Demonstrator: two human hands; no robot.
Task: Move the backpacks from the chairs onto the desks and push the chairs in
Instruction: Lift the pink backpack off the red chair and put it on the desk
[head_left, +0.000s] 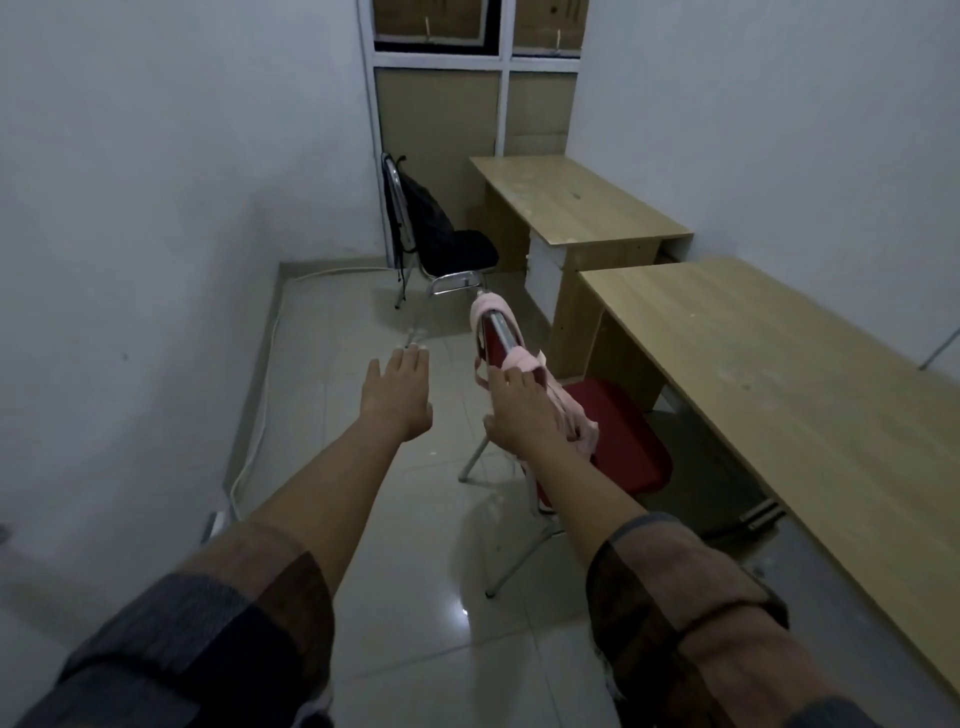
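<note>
Tiled floor (415, 519), two tables at right. Right hand (519, 410) rests on pink backpack (524, 364) draped over red chair (618, 441); grip indeterminate. Left hand (397, 395) spread, empty.

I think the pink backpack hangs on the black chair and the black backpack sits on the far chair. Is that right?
Not quite. The head view shows the pink backpack hanging on the red chair, not a black one. The black backpack does sit on the far chair.
</note>
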